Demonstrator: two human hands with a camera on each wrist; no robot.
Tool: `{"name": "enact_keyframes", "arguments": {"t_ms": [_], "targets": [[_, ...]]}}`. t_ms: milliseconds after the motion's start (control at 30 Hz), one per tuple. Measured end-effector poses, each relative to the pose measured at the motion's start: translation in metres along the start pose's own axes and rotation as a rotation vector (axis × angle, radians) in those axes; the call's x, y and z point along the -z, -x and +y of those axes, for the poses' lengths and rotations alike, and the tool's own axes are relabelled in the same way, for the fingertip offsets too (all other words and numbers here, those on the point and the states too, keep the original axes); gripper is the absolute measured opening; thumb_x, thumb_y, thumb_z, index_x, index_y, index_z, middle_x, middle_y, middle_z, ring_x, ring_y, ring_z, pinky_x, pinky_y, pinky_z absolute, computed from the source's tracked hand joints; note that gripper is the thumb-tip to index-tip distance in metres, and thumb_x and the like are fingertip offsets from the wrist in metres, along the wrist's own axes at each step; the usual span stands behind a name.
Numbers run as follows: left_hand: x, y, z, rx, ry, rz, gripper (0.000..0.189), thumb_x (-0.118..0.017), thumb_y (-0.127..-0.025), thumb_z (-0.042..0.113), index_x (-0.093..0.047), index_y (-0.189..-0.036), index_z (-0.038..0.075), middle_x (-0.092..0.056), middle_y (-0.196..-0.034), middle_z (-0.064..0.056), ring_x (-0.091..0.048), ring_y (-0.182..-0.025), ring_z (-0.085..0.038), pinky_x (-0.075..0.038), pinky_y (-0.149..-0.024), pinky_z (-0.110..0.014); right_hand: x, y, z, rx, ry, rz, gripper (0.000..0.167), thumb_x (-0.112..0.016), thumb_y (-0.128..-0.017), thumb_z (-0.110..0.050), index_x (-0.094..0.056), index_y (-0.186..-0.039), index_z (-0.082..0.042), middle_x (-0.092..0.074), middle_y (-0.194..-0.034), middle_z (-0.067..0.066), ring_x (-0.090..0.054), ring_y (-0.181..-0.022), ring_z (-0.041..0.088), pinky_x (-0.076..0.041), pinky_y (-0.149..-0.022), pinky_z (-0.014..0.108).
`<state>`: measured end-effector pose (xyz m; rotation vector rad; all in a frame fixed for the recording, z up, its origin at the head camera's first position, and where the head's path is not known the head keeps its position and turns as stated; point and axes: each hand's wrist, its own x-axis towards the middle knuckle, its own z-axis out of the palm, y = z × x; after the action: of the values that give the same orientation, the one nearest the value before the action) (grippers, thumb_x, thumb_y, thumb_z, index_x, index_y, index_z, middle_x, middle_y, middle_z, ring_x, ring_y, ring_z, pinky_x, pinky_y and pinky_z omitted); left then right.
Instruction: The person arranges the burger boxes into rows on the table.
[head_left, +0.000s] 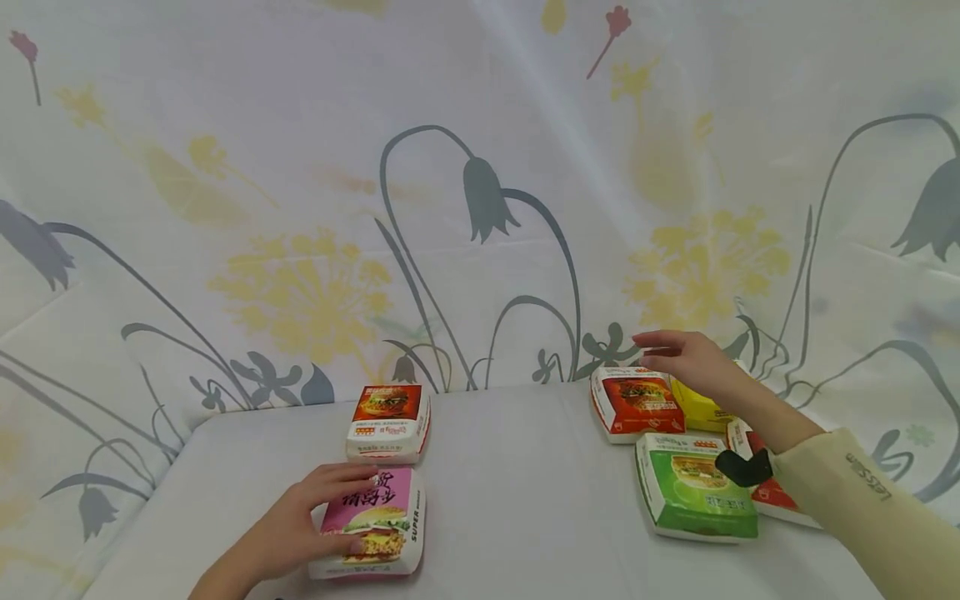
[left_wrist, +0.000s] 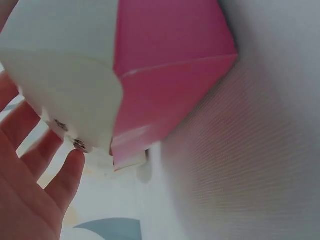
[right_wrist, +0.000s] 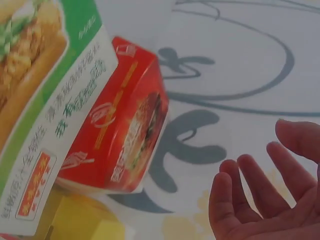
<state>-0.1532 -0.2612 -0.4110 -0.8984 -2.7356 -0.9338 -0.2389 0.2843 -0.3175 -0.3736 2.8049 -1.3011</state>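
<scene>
In the head view, my left hand point(head_left: 300, 523) lies over the left part of a pink burger box point(head_left: 390, 500), fingers spread near its far edge and thumb over its printed lid. In the left wrist view the fingertips reach the white side of the pink box point(left_wrist: 172, 75). My right hand point(head_left: 693, 354) hovers with relaxed fingers above a yellow box point(head_left: 701, 407) and beside a red burger box point(head_left: 637, 402); it holds nothing. Nearer the front is a green burger box point(head_left: 693, 492), with another red box point(head_left: 780, 497) partly hidden behind the right forearm.
Directly beyond the pink box sits a red-and-white burger box point(head_left: 386, 425). The boxes stand on a white-covered table point(head_left: 525, 500). Behind the table hangs a flower-printed curtain point(head_left: 480, 275). A black strap point(head_left: 742, 467) shows at the right wrist.
</scene>
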Motion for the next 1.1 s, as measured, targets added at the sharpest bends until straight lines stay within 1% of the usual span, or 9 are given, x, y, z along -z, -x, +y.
{"name": "enact_keyframes", "arguments": {"t_ms": [100,233,333,433,600,733,800,1000,1100], "targets": [[-0.001,0.001,0.001,0.03,0.002,-0.023,0.063,-0.081,-0.076,0.053,-0.064,-0.133,0.033,-0.054,-0.141,0.011,-0.048,-0.126,-0.014,-0.047,-0.097,-0.052,0.005,-0.007,0.014,-0.009,0.004,-0.034,0.048,-0.059,-0.101,-0.017,-0.048,-0.143,0.004,-0.049,-0.141,0.03,-0.048,-0.127,0.046,-0.037,-0.105,0.061],[-0.004,0.002,0.001,0.076,0.034,-0.039,0.061,-0.081,-0.076,0.052,-0.064,-0.132,0.035,-0.054,-0.141,0.01,-0.047,-0.127,-0.022,-0.045,-0.096,-0.062,0.009,-0.016,0.029,-0.041,0.02,-0.094,0.05,-0.061,-0.098,-0.013,-0.048,-0.143,0.005,-0.046,-0.142,0.032,-0.044,-0.13,0.049,-0.037,-0.104,0.062],[-0.006,0.002,0.0,0.099,0.059,-0.042,0.06,-0.082,-0.076,0.051,-0.065,-0.131,0.035,-0.053,-0.141,0.01,-0.046,-0.128,-0.024,-0.043,-0.096,-0.065,0.009,-0.022,0.036,-0.063,0.044,-0.128,0.052,-0.062,-0.096,-0.013,-0.048,-0.143,0.005,-0.044,-0.144,0.033,-0.041,-0.131,0.051,-0.037,-0.104,0.063],[-0.007,0.003,-0.002,0.118,0.068,-0.031,0.06,-0.082,-0.074,0.052,-0.065,-0.13,0.038,-0.053,-0.141,0.012,-0.044,-0.13,-0.021,-0.042,-0.097,-0.064,0.008,-0.027,0.042,-0.073,0.067,-0.147,0.053,-0.064,-0.094,-0.013,-0.049,-0.142,0.005,-0.042,-0.145,0.034,-0.039,-0.131,0.053,-0.038,-0.103,0.062],[-0.008,0.003,-0.005,0.117,0.079,-0.021,0.061,-0.083,-0.074,0.051,-0.065,-0.131,0.038,-0.053,-0.142,0.012,-0.044,-0.131,-0.021,-0.042,-0.097,-0.065,0.006,-0.031,0.046,-0.1,0.114,-0.171,0.053,-0.067,-0.092,-0.013,-0.052,-0.14,0.004,-0.044,-0.143,0.034,-0.04,-0.128,0.054,-0.04,-0.101,0.061],[-0.009,0.003,-0.007,0.122,0.092,-0.011,0.061,-0.083,-0.073,0.051,-0.065,-0.13,0.038,-0.053,-0.142,0.014,-0.043,-0.133,-0.018,-0.041,-0.099,-0.064,0.004,-0.033,0.046,-0.127,0.103,-0.195,0.054,-0.068,-0.091,-0.011,-0.052,-0.141,0.003,-0.043,-0.143,0.034,-0.04,-0.129,0.053,-0.042,-0.1,0.059],[-0.009,0.003,-0.007,0.118,0.107,-0.008,0.06,-0.083,-0.074,0.05,-0.066,-0.13,0.037,-0.054,-0.142,0.014,-0.042,-0.133,-0.017,-0.04,-0.099,-0.065,0.003,-0.034,0.045,-0.141,0.095,-0.204,0.055,-0.069,-0.091,-0.012,-0.052,-0.141,0.003,-0.043,-0.143,0.034,-0.042,-0.128,0.052,-0.044,-0.1,0.057],[-0.009,0.004,-0.005,0.084,0.105,0.001,0.058,-0.083,-0.077,0.047,-0.066,-0.13,0.033,-0.055,-0.141,0.011,-0.043,-0.133,-0.018,-0.041,-0.098,-0.064,0.001,-0.036,0.047,-0.147,0.108,-0.201,0.055,-0.071,-0.089,-0.012,-0.054,-0.139,0.003,-0.047,-0.14,0.034,-0.046,-0.123,0.049,-0.046,-0.098,0.054],[-0.009,0.004,-0.005,0.086,0.096,0.003,0.058,-0.083,-0.077,0.047,-0.066,-0.131,0.034,-0.055,-0.141,0.012,-0.043,-0.133,-0.017,-0.042,-0.098,-0.062,-0.001,-0.038,0.049,-0.158,0.119,-0.2,0.055,-0.074,-0.087,-0.013,-0.056,-0.138,0.001,-0.047,-0.14,0.033,-0.046,-0.123,0.048,-0.047,-0.097,0.053]]}}
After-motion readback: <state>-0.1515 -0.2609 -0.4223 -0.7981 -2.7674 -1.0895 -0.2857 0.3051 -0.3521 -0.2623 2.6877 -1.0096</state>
